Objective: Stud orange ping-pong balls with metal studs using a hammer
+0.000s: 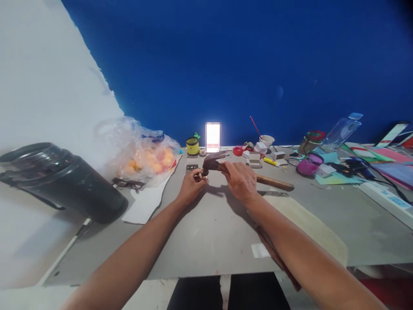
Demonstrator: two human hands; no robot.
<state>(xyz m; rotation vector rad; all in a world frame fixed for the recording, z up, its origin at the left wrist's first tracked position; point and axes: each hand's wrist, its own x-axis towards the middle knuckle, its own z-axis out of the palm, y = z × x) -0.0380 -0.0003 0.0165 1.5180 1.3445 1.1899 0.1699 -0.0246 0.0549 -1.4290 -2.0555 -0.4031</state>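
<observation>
My right hand (pixel 240 181) is closed round the wooden handle of a hammer (pixel 274 182), close to its dark metal head (pixel 212 162). The hammer head points down at a small shiny object (pixel 203 175) that my left hand (pixel 191 187) pinches against the grey table (pixel 206 232). The small object is too tiny to name. Both forearms reach in from the bottom of the view.
A large black jug (pixel 64 181) lies at the left, beside a clear plastic bag of orange fruit (pixel 145 155) and spectacles (pixel 127 184). A bright lit phone (pixel 213 137), a yellow cup (pixel 192 146), small boxes, a purple container (pixel 309 164) and coloured paper (pixel 380 161) crowd the back and right.
</observation>
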